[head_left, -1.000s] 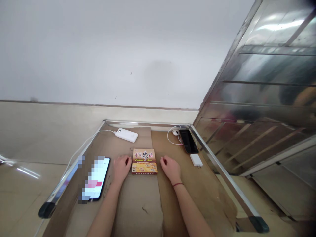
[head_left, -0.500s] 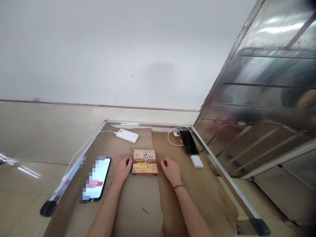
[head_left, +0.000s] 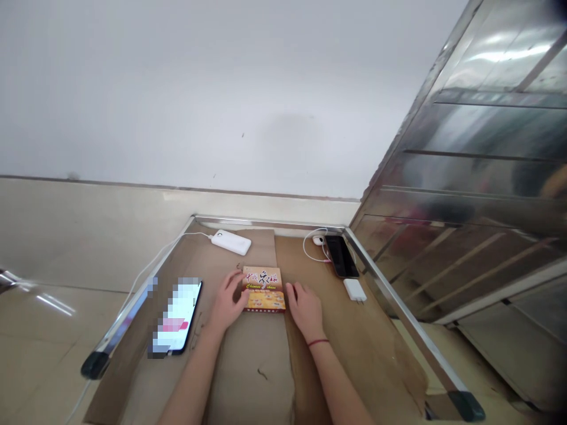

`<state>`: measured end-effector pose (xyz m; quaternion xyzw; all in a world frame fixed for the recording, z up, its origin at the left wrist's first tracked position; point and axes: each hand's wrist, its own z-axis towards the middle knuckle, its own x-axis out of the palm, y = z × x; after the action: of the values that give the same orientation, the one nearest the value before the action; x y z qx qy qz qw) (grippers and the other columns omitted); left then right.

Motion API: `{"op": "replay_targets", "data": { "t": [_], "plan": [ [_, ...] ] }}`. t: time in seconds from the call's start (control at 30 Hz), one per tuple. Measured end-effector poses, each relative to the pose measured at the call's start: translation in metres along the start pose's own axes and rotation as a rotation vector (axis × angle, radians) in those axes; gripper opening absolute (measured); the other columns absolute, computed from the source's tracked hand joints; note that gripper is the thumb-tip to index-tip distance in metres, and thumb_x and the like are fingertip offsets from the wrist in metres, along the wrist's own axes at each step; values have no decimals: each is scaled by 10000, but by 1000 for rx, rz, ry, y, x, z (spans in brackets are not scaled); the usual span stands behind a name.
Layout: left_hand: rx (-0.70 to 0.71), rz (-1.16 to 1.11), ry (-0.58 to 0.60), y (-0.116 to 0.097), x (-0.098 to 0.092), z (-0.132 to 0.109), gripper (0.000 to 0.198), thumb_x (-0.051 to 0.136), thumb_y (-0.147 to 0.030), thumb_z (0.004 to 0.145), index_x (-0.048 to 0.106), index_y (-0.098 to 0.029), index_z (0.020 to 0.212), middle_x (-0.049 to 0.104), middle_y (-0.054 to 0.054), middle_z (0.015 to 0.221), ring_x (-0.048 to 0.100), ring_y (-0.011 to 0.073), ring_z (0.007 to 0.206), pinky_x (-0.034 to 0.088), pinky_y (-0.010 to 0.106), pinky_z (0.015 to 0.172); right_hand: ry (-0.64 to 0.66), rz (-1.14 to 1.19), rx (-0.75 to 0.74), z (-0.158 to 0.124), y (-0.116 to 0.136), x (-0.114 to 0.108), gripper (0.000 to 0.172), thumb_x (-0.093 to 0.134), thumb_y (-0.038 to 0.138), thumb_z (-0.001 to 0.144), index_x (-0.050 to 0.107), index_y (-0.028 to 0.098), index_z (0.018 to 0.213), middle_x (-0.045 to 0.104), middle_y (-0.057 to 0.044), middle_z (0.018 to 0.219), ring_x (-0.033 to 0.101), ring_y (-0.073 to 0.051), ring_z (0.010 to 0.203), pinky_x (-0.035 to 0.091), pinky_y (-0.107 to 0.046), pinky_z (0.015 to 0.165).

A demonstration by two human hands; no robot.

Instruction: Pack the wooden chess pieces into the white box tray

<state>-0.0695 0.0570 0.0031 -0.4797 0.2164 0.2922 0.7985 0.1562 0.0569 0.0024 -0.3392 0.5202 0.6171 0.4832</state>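
Note:
A flat Chinese chess box point(head_left: 264, 289), orange and yellow with a dark red front edge, lies on the cardboard between my hands. At its left edge is my left hand point(head_left: 229, 301), with thumb and fingers apart and their tips at or just over that edge. Beside the right edge rests my right hand point(head_left: 305, 304), a red cord on its wrist. Its fingers are loosely stretched towards the box, and whether they touch it I cannot tell. Neither hand lifts the box.
Left of my hands lies a lit phone point(head_left: 179, 319), partly blurred. A white power bank point(head_left: 231, 242) with a cable is at the back. A dark phone point(head_left: 341, 257), a white cable and a white charger point(head_left: 354, 290) lie right. A metal frame point(head_left: 398, 295) edges the cardboard-covered surface.
Both hands have uncurled. My left thumb and fingers have spread and come to the box's left edge; my right fingers have stretched out along its right side. The view has shifted slightly.

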Motion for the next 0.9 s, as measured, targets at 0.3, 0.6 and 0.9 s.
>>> {"op": "replay_targets", "data": {
  "t": [0.3, 0.6, 0.9],
  "plan": [
    [26, 29, 164, -10, 15, -19, 446, 540, -320, 841, 546, -233, 1279, 424, 97, 1449, 460, 244, 1293, 387, 408, 1084, -25, 300, 43, -23, 14, 2, 403, 393, 480, 940, 707, 231, 981, 649, -89, 974, 579, -247, 920, 386, -365, 801],
    [46, 48, 209, -21, 20, -29, 678, 663, -393, 750, 416, -252, 1365, 331, 117, 1498, 316, 326, 1378, 349, 509, 1089, -232, 793, 51, -26, 18, -3, 419, 442, 488, 888, 670, 168, 1035, 642, -115, 996, 571, -232, 961, 451, -364, 863],
    [136, 2, -256, -16, 17, -23, 658, 566, -330, 821, 244, -192, 1378, 339, 196, 1437, 375, 302, 1335, 375, 502, 1043, -200, 640, -259, -12, 86, -24, 392, 438, 408, 925, 566, 204, 1234, 632, -98, 1114, 555, -225, 1024, 426, -390, 908]
  ]
}}
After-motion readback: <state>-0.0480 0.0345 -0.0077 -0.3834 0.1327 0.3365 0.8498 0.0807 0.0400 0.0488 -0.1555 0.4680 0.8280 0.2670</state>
